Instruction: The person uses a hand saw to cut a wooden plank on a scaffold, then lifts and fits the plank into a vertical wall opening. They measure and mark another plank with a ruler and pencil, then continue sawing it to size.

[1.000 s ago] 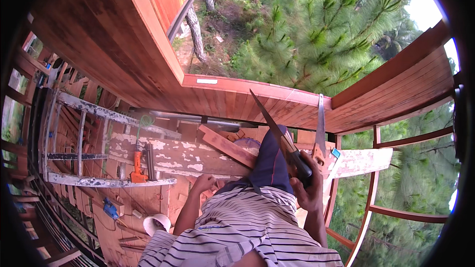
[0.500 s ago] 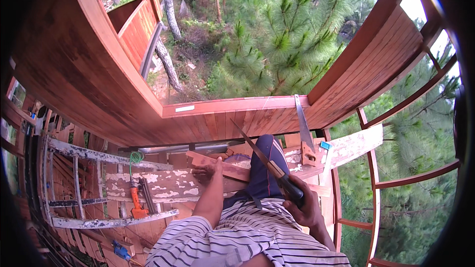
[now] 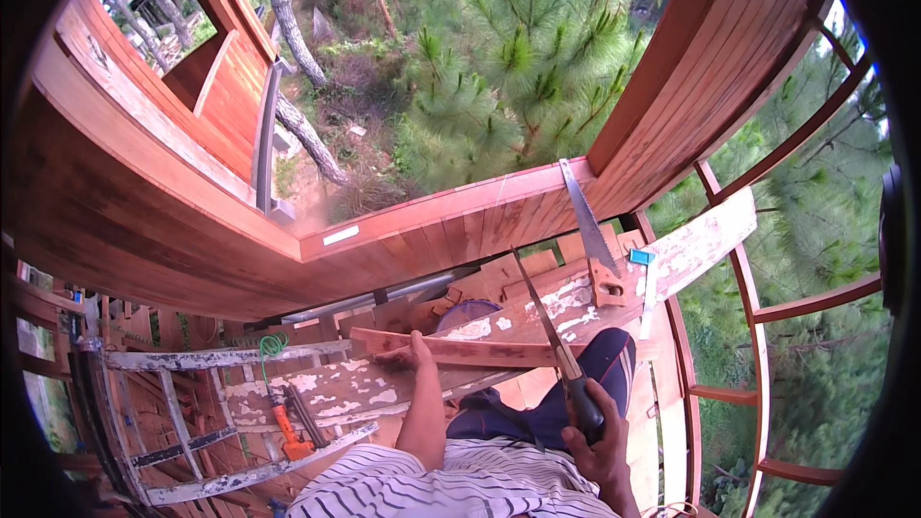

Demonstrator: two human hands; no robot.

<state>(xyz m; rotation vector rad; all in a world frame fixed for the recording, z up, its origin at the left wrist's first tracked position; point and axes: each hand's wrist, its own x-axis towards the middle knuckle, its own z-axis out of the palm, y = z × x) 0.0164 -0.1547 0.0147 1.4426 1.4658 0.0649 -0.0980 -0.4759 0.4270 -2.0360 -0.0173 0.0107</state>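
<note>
A person's right grip [image 3: 602,436] holds a dark-handled saw [image 3: 568,363] while the left grip [image 3: 414,353] clasps a narrow board [image 3: 499,353] at a paint-flaked bench [image 3: 710,240]; a second, wooden-handled saw [image 3: 606,285] leans against the reddish sill [image 3: 451,204] before green pines [image 3: 537,86]

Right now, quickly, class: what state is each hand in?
Left hand: closed, holding a reddish wooden board.
Right hand: closed, holding a black-handled saw.

reddish plank walls [image 3: 705,72], red timber sill [image 3: 441,209], green pines [image 3: 518,67] and grey trunks [image 3: 288,14] beyond, timber framing [image 3: 815,298] at right, bright daylight
</note>
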